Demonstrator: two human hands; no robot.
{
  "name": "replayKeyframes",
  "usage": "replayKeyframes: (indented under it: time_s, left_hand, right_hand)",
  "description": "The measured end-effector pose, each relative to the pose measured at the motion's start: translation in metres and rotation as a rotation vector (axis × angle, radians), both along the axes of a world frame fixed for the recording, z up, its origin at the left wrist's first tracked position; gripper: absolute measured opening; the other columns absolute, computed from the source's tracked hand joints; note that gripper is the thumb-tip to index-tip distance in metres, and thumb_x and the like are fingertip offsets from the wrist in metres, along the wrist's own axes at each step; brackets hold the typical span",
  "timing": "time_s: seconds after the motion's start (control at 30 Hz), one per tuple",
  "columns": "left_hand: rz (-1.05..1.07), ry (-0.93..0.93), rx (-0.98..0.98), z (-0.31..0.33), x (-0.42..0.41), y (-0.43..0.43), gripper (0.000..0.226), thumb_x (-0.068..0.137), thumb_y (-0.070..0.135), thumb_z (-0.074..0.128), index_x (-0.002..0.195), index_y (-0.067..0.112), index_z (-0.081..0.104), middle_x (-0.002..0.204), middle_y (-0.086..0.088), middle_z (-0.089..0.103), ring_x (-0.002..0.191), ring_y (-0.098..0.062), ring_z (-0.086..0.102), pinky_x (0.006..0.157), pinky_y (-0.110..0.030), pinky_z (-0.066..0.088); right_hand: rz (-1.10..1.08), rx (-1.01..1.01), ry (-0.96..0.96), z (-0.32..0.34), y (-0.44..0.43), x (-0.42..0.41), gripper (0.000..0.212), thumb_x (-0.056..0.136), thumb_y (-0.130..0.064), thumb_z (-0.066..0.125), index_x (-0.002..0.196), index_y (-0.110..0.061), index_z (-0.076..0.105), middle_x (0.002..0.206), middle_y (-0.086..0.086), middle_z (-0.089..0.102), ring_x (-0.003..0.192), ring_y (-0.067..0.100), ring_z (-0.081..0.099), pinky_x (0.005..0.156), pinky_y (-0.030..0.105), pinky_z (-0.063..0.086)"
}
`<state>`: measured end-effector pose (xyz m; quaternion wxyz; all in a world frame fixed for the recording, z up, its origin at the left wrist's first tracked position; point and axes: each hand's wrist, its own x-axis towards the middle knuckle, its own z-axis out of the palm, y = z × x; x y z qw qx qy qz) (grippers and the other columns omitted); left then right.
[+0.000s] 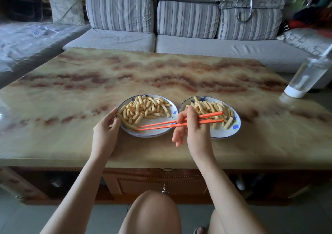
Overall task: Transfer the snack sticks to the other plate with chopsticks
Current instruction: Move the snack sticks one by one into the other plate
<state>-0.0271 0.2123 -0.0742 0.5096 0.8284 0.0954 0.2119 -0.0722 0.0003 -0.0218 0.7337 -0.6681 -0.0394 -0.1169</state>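
I note my right hand (192,131) pinching chopsticks (179,123), tips at a stick (127,123) in the left plate (152,135); left hand (106,130) grips its rim.

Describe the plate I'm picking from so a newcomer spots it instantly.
Find the marbled table; near its front edge sit the left plate and right plate. Yours is the left: fuller, with the orange chopsticks reaching in and the left hand gripping its rim.

On the table (107,75) are set a left plate (152,131), a right plate (221,133) beside it, and a bottle (305,76) far right.
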Motion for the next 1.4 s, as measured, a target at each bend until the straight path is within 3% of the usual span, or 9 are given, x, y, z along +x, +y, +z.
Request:
replayKeyframes:
  time_s: [0.17, 0.3, 0.57, 0.7, 0.77, 0.9, 1.0, 1.2, 1.4]
  left_hand:
    - [-0.003, 0.002, -0.005, 0.0, 0.0, 0.0, 0.038, 0.094, 0.014, 0.052, 0.132, 0.015, 0.056, 0.117, 0.003, 0.062, 0.101, 0.002, 0.049, 0.07, 0.007, 0.028]
    - [-0.001, 0.01, -0.019, 0.001, -0.001, -0.001, 0.039, 0.094, 0.015, 0.051, 0.132, 0.017, 0.056, 0.114, 0.008, 0.06, 0.1, 0.004, 0.049, 0.08, -0.007, 0.032]
    - [-0.007, 0.004, -0.015, 0.0, -0.001, -0.001, 0.039, 0.094, 0.014, 0.051, 0.132, 0.016, 0.056, 0.121, 0.003, 0.062, 0.102, 0.002, 0.05, 0.085, -0.013, 0.033]
    - [-0.011, 0.002, -0.014, 0.0, -0.002, 0.0, 0.039, 0.094, 0.015, 0.051, 0.132, 0.016, 0.056, 0.124, 0.001, 0.062, 0.103, 0.001, 0.05, 0.086, -0.015, 0.034]
    - [-0.012, 0.001, -0.014, 0.0, -0.002, 0.0, 0.039, 0.094, 0.015, 0.051, 0.132, 0.016, 0.056, 0.124, 0.001, 0.062, 0.103, 0.001, 0.05, 0.086, -0.015, 0.034]
    - [-0.008, 0.004, -0.02, 0.001, -0.002, -0.001, 0.039, 0.094, 0.015, 0.051, 0.133, 0.017, 0.056, 0.123, 0.001, 0.062, 0.102, 0.001, 0.05, 0.085, -0.014, 0.033]
    - [-0.007, 0.002, -0.012, 0.001, -0.002, -0.001, 0.039, 0.094, 0.014, 0.051, 0.133, 0.016, 0.056, 0.123, -0.001, 0.062, 0.102, 0.001, 0.049, 0.084, -0.013, 0.033]
    - [-0.007, -0.005, 0.008, -0.001, 0.001, 0.0, 0.039, 0.093, 0.012, 0.052, 0.131, 0.014, 0.057, 0.122, -0.002, 0.063, 0.102, 0.001, 0.049, 0.071, 0.005, 0.028]
    - [-0.007, -0.002, -0.008, -0.001, -0.001, -0.001, 0.038, 0.094, 0.013, 0.051, 0.132, 0.015, 0.057, 0.122, 0.0, 0.062, 0.101, 0.002, 0.049, 0.078, -0.005, 0.031]
  right_hand:
    - [-0.085, 0.034, -0.03, 0.004, -0.01, -0.004, 0.046, 0.104, -0.027, 0.029, 0.069, -0.005, 0.049, 0.04, 0.012, 0.05, 0.031, 0.022, 0.044, 0.035, 0.021, 0.033]
    - [-0.19, 0.062, -0.09, 0.012, -0.022, -0.009, 0.048, 0.105, -0.024, 0.027, 0.068, -0.003, 0.048, 0.038, 0.008, 0.05, 0.031, 0.02, 0.044, 0.038, 0.023, 0.035]
    - [-0.594, 0.134, -0.193, 0.016, -0.058, -0.007, 0.041, 0.105, -0.024, 0.03, 0.068, -0.012, 0.044, 0.038, 0.003, 0.046, 0.032, 0.017, 0.044, 0.036, 0.021, 0.035]
    - [-0.7, 0.086, -0.235, 0.014, -0.069, -0.006, 0.04, 0.102, -0.03, 0.031, 0.07, -0.011, 0.045, 0.054, 0.026, 0.05, 0.035, 0.02, 0.047, 0.037, 0.02, 0.035]
    - [-0.731, 0.064, -0.232, 0.012, -0.073, -0.007, 0.039, 0.101, -0.032, 0.031, 0.071, -0.011, 0.046, 0.058, 0.031, 0.05, 0.036, 0.022, 0.048, 0.037, 0.02, 0.036]
    - [-0.751, 0.017, -0.205, 0.007, -0.078, -0.008, 0.041, 0.1, -0.033, 0.032, 0.068, -0.014, 0.047, 0.043, 0.008, 0.052, 0.034, 0.022, 0.047, 0.039, 0.023, 0.037]
    - [-0.757, -0.008, -0.184, 0.007, -0.078, -0.01, 0.043, 0.101, -0.031, 0.032, 0.064, -0.015, 0.047, 0.042, 0.009, 0.053, 0.034, 0.025, 0.047, 0.042, 0.025, 0.039]
    - [-0.769, -0.021, -0.15, 0.01, -0.082, -0.014, 0.039, 0.099, -0.022, 0.035, 0.065, -0.008, 0.047, 0.041, 0.01, 0.052, 0.031, 0.021, 0.046, 0.037, 0.021, 0.036]
    - [-0.749, -0.022, -0.204, 0.013, -0.082, -0.017, 0.036, 0.099, -0.018, 0.034, 0.067, -0.009, 0.047, 0.038, 0.009, 0.048, 0.03, 0.021, 0.042, 0.035, 0.022, 0.033]
